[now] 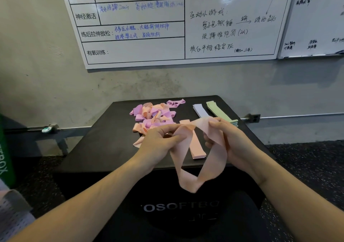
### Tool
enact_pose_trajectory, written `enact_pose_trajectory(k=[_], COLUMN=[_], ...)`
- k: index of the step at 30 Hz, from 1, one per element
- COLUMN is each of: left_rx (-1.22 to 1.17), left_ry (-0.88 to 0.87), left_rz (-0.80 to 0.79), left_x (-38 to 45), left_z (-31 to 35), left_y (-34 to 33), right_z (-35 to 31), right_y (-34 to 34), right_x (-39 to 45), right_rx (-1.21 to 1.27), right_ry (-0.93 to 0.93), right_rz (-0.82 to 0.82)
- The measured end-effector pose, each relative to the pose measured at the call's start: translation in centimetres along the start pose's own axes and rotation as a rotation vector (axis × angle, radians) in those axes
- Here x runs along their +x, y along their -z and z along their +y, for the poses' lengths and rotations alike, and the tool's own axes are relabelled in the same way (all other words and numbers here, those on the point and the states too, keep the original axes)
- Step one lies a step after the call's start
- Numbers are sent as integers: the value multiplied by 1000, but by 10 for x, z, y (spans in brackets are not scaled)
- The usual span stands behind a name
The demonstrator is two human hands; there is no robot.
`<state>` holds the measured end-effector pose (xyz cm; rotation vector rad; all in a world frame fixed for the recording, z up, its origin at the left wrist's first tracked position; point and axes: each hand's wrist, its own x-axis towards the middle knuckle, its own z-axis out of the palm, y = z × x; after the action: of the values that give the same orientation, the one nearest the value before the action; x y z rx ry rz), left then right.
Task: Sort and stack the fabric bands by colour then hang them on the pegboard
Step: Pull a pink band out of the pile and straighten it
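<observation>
Far left: a perforated board (13, 217) lay at the lower corner of the view, possibly the pegboard. No bands hung on it that I could see.

On the black soft box (104, 139), left of centre: an unsorted heap of peach and purple bands (152, 117), loops tangled together, with a few peach strays at its near edge.

Left hand (158, 145): fingers curled, pinching one end of a peach band (197, 160). The band's loop sagged down past the near edge of the box, between the two hands.

Behind the held band: a flat peach stack (197, 150), neatly squared.

Right hand (229, 139): fingers also curled, gripping the band's other end. Both hands were raised over the box, close together.

Further right, toward the back: a pale lavender stack (200, 109), then a green stack (219, 111) just beside it, both tidy.

Judgement: sorting seemed roughly half done. Green and lavender looked finished; peach was in progress, with this band probably bound for the peach stack. Purple had no stack yet. The heap remained to be worked through, and hanging had not begun.
</observation>
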<state>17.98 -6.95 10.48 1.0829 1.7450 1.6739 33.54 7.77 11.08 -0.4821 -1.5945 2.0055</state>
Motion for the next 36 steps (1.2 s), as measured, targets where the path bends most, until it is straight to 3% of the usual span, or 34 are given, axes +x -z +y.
enact_pose_trajectory(k=[7,16,24,27,30,36], left_rx=[-108,-156,-466,-478,-656,-723], left_ry=[-13,-4,138,153,187,179], left_rz=[181,194,-41,29,118,153], left_x=[5,-1,-8,-5,0,13], left_z=[1,2,9,7,17,32], left_y=[-10,-25,-40,-42,-44,-42], right_z=[7,9,17,24,36,59], right_y=[-4,-23,-25,-23,-19,-3], right_x=[-5,-2,11,11,11,6], right_rx=[-95,-136,-295,-371,-378,-460], right_ry=[-74,104,255,293,255,155], right_rz=[-117,-17,230,209,184,75])
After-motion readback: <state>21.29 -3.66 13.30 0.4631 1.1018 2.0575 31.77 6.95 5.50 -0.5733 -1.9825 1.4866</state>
